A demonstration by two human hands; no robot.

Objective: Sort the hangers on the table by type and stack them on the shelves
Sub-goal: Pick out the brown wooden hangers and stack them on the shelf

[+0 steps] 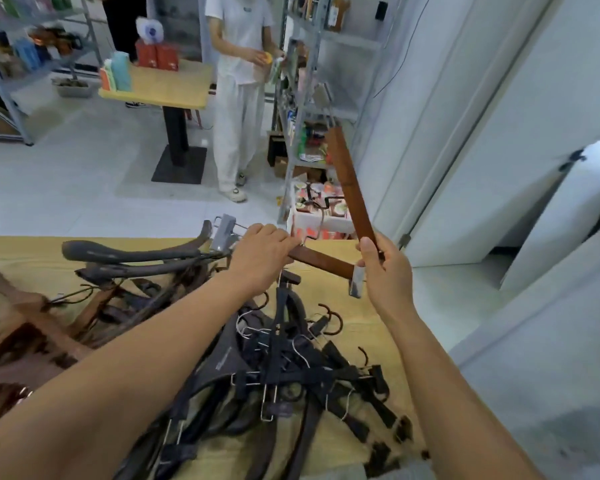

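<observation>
A tangled heap of hangers covers the yellow table: black clip hangers in the middle, brown wooden ones at the left, dark grey moulded ones at the back. My right hand grips a brown wooden clip hanger that rises steeply toward the shelves. My left hand holds a second brown wooden clip hanger lying nearly level above the table's far edge, with its metal clip hanging beside my right hand.
A metal shelf unit full of goods stands beyond the table's right end, with a box of packets on the floor below. A person in white stands beside it. A small wooden table and another shelf stand further back.
</observation>
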